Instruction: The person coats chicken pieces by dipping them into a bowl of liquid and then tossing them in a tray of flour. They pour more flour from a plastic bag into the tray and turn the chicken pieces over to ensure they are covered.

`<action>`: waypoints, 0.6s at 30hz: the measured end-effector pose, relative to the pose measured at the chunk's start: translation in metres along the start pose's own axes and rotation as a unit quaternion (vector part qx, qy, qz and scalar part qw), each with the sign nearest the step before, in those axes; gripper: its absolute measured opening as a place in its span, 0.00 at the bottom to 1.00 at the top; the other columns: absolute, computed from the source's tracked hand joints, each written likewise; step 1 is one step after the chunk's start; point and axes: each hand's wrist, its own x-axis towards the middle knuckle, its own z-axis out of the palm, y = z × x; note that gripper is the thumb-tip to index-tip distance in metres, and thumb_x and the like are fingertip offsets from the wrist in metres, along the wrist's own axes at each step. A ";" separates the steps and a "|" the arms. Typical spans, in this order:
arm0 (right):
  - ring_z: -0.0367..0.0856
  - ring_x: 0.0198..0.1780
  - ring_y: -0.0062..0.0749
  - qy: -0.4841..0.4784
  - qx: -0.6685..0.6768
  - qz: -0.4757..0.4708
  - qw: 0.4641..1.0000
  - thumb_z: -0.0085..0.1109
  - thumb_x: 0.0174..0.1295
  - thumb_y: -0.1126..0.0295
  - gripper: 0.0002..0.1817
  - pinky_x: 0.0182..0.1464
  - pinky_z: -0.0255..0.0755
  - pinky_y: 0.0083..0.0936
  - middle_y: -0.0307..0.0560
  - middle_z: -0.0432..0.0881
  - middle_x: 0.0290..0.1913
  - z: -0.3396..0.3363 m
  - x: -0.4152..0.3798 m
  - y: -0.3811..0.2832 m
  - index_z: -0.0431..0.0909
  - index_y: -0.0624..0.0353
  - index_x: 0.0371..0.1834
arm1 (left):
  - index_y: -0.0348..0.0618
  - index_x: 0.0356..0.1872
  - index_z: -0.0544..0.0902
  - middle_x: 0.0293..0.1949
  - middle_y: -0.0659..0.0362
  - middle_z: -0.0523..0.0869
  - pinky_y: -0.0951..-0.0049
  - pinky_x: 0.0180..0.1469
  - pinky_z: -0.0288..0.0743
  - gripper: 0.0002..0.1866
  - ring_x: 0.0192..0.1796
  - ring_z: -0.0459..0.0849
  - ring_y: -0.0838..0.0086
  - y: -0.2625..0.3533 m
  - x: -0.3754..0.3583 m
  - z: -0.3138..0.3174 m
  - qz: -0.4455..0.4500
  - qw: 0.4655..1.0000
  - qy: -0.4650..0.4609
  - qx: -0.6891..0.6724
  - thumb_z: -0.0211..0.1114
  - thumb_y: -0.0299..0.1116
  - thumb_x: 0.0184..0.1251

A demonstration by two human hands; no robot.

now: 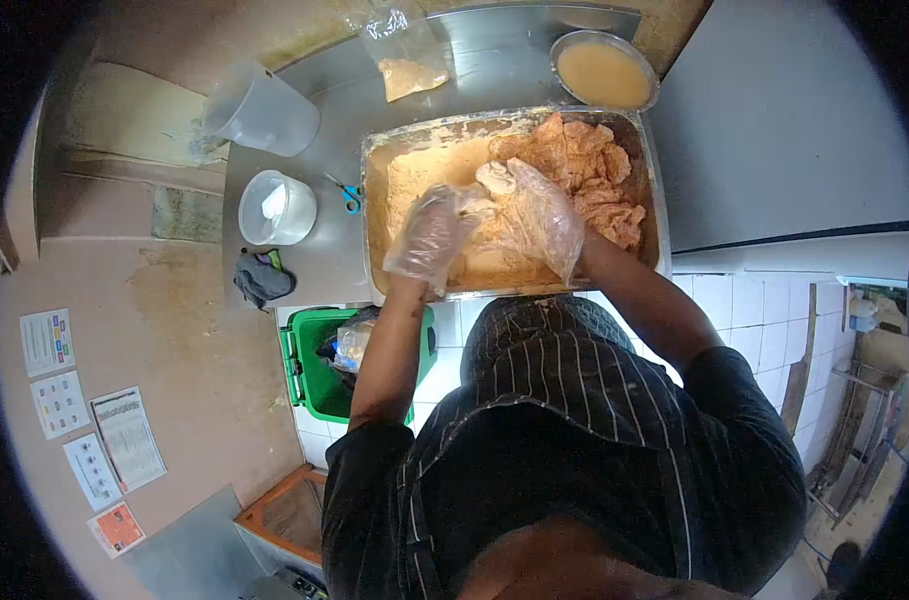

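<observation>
Both of my hands are in loose clear plastic gloves, over a large metal tray [372, 200] of pale breading flour [425, 165]. My left hand [440, 235] is low over the flour left of the tray's middle; its crinkled glove blurs the fingers. My right hand [552, 215] reaches in from the right, fingers curled around a flour-coated piece of meat [496, 178]. The fingers of both hands nearly meet there. Coated, orange-brown pieces of meat [575, 160] are heaped at the tray's right end, beside my right hand.
A bowl of cloudy tan liquid [605, 75] stands behind the tray. A plastic bag of powder [413, 75], clear bucket [265, 108], white tub [278, 207], blue scissors [351, 198] and grey cloth item [263, 278] lie around the left side. A green bin [320, 385] stands below.
</observation>
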 end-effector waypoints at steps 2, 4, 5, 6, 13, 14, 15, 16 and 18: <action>0.70 0.69 0.37 -0.014 0.032 0.005 0.999 0.38 0.78 0.57 0.26 0.69 0.68 0.36 0.48 0.67 0.72 0.006 0.001 0.001 0.62 0.58 0.73 | 0.42 0.46 0.85 0.43 0.47 0.85 0.58 0.54 0.76 0.14 0.47 0.82 0.54 0.012 0.006 0.001 -0.009 0.999 -0.018 -0.026 0.66 0.33 0.60; 0.69 0.69 0.40 0.079 -0.059 -0.013 0.995 0.40 0.77 0.57 0.25 0.67 0.70 0.38 0.49 0.67 0.72 0.015 -0.005 -0.001 0.64 0.56 0.72 | 0.42 0.46 0.85 0.43 0.48 0.85 0.59 0.54 0.76 0.13 0.47 0.83 0.55 0.021 0.011 -0.002 -0.027 0.998 -0.036 -0.034 0.65 0.33 0.61; 0.69 0.69 0.40 0.080 -0.058 -0.010 0.995 0.40 0.77 0.57 0.25 0.67 0.70 0.38 0.49 0.67 0.72 0.021 -0.011 0.000 0.64 0.56 0.72 | 0.42 0.47 0.85 0.43 0.49 0.86 0.60 0.54 0.76 0.13 0.47 0.83 0.57 0.022 0.011 -0.002 -0.042 0.997 -0.056 -0.041 0.65 0.34 0.62; 0.70 0.69 0.42 0.086 -0.085 -0.042 0.992 0.40 0.77 0.55 0.26 0.67 0.70 0.41 0.51 0.67 0.71 0.028 -0.015 0.001 0.64 0.57 0.71 | 0.42 0.47 0.85 0.43 0.49 0.86 0.60 0.54 0.76 0.13 0.47 0.83 0.57 0.022 0.009 -0.002 -0.044 0.997 -0.056 -0.041 0.65 0.34 0.62; 0.70 0.67 0.53 0.051 0.097 0.033 0.993 0.39 0.75 0.48 0.31 0.67 0.68 0.51 0.63 0.67 0.69 0.034 -0.028 -0.015 0.62 0.63 0.70 | 0.39 0.45 0.86 0.43 0.50 0.88 0.64 0.54 0.76 0.20 0.50 0.85 0.62 -0.060 -0.035 0.019 -0.316 0.944 -0.068 -0.059 0.59 0.47 0.69; 0.70 0.67 0.53 0.052 0.099 0.034 0.993 0.39 0.75 0.48 0.31 0.67 0.68 0.51 0.63 0.67 0.69 0.029 -0.031 -0.012 0.62 0.63 0.70 | 0.40 0.45 0.86 0.44 0.51 0.88 0.64 0.55 0.76 0.20 0.52 0.85 0.62 -0.082 -0.052 0.034 -0.340 0.927 -0.139 0.079 0.59 0.47 0.68; 0.70 0.67 0.54 -0.021 -0.158 -0.080 0.984 0.38 0.75 0.48 0.31 0.68 0.67 0.52 0.62 0.67 0.68 0.021 -0.033 -0.008 0.63 0.62 0.70 | 0.40 0.45 0.86 0.44 0.51 0.88 0.64 0.55 0.76 0.20 0.52 0.85 0.62 -0.107 -0.069 0.050 -0.342 0.926 -0.138 0.079 0.59 0.47 0.68; 0.70 0.67 0.54 -0.094 -0.402 -0.190 0.890 0.37 0.76 0.48 0.31 0.69 0.66 0.53 0.62 0.68 0.68 0.016 -0.033 -0.008 0.64 0.62 0.70 | 0.44 0.50 0.84 0.46 0.52 0.87 0.64 0.54 0.76 0.20 0.51 0.85 0.61 -0.133 -0.086 0.069 -0.229 0.948 -0.164 0.149 0.61 0.47 0.67; 0.69 0.68 0.47 -0.104 -0.179 -0.115 0.972 0.35 0.77 0.52 0.28 0.71 0.63 0.47 0.57 0.69 0.68 0.031 -0.038 -0.017 0.62 0.60 0.71 | 0.47 0.50 0.84 0.46 0.51 0.87 0.61 0.52 0.76 0.20 0.49 0.84 0.56 -0.160 -0.105 0.094 -0.013 0.954 -0.121 0.275 0.63 0.47 0.64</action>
